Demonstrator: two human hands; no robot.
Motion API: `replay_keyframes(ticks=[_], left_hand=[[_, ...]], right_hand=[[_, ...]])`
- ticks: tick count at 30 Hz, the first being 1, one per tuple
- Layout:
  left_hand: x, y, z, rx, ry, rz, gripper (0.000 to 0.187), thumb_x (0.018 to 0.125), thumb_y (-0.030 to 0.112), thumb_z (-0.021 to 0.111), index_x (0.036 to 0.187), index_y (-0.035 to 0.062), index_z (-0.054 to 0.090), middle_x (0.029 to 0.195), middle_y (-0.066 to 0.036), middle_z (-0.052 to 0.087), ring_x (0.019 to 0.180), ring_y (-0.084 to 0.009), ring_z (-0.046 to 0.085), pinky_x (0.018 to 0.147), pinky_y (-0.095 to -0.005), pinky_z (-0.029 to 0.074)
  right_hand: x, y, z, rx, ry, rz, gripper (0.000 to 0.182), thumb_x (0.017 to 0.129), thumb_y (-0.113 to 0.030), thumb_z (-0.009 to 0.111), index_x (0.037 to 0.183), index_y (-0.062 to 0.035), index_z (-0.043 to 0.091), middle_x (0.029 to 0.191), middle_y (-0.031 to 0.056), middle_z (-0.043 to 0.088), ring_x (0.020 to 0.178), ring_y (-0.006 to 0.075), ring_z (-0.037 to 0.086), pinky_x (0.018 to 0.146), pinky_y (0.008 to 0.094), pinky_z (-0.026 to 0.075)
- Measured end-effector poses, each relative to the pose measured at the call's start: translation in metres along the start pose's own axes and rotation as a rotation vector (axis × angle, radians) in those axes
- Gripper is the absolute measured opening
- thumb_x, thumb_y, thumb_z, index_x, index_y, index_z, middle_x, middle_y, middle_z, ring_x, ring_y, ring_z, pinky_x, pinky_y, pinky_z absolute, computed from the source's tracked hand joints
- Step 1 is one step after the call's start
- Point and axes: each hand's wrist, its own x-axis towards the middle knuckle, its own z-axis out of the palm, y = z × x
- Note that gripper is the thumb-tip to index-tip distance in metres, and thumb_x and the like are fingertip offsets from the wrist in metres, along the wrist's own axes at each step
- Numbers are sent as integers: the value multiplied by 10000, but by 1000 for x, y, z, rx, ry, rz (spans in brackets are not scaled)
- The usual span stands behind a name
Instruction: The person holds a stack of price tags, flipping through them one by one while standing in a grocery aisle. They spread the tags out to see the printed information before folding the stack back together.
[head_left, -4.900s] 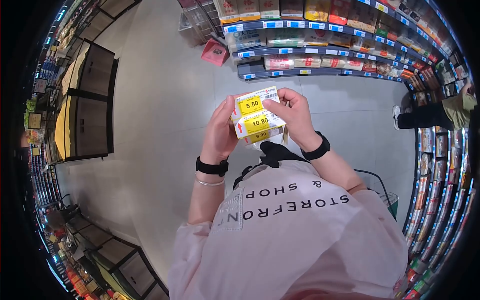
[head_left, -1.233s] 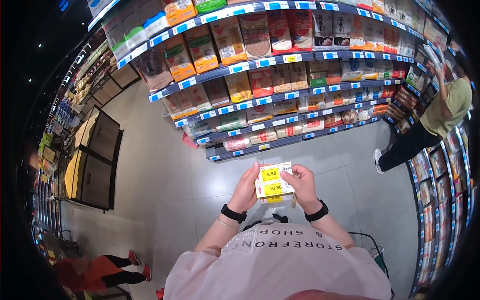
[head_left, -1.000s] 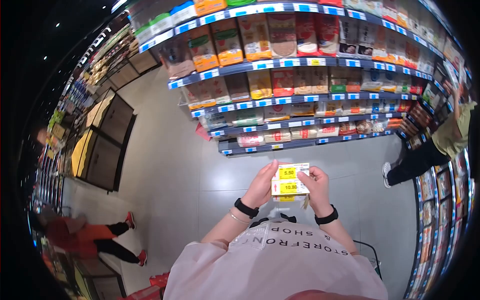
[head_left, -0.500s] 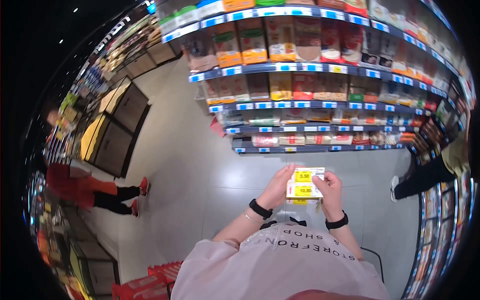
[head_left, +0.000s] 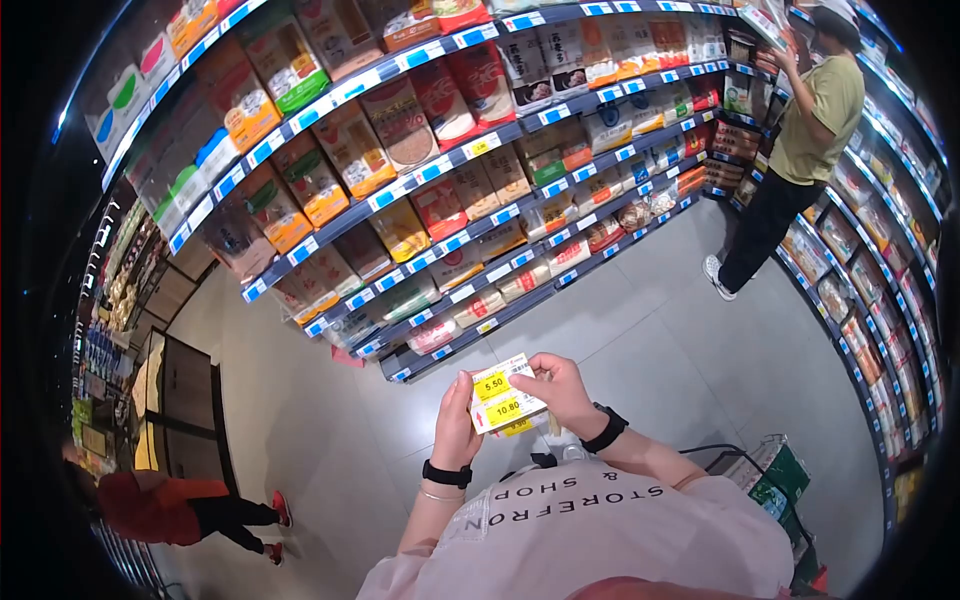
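Several white and yellow price labels are held in front of my chest, printed with 5.50 and 10.80. Part of another yellow label shows below their lower edge. My left hand grips the left side of the labels. On the right side, my right hand pinches them, with its thumb lying over the front. Dark bands circle both wrists. Beyond the hands stand store shelves packed with bagged and boxed goods, their edges lined with blue and white price tags.
At the right, a person in a yellow-green top stands by the shelves holding a package. A person in red is at the left, near a dark-framed display stand. A green crate sits close by my right side.
My view has swung right, so the shelves look tilted and nearer, and the person at the right shows more fully. Both hands still hold the labels.
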Motion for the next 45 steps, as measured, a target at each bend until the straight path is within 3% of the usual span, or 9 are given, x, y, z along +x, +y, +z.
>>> replay_keyframes(ticks=[14,29,36,37,39,45], left_hand=[[15,-15,-7,23,-22,-26,316,983,324,415,1071,33,503,1004,-85,632,841,-149,653,715,-280,546],[12,-11,-22,-30,-59,15,297,984,310,419,1066,36,497,999,-69,623,898,-138,635,771,-273,529],[1,-3,-17,-33,-64,54,337,987,343,394,1067,32,495,970,-64,630,797,-111,650,623,-243,544],[0,-3,-19,-37,-58,61,337,987,343,394,1067,32,495,970,-64,630,797,-111,650,623,-243,544],[0,-4,-24,-64,-96,43,332,982,315,428,1090,8,494,1044,-80,618,908,-131,631,785,-268,526],[1,-11,-32,-122,-131,64,330,983,326,423,1082,21,502,1019,-69,629,879,-126,638,768,-264,528]], right_hand=[[3,4,-14,85,-15,14,128,832,-72,662,876,23,589,798,65,657,681,66,614,593,191,482],[11,4,0,40,-74,0,100,816,-49,667,844,20,601,798,72,659,663,76,613,608,197,486],[11,3,7,7,-89,0,88,821,-43,655,833,14,587,808,78,653,674,89,618,623,210,496],[10,3,8,5,-81,0,91,821,-46,657,834,12,588,805,75,651,674,88,616,623,210,495],[9,4,9,-10,-78,3,91,820,-47,658,832,11,588,803,73,651,671,87,614,622,209,494],[5,3,15,-23,-67,-1,78,815,-31,654,820,12,590,792,72,649,656,86,609,611,210,492]])
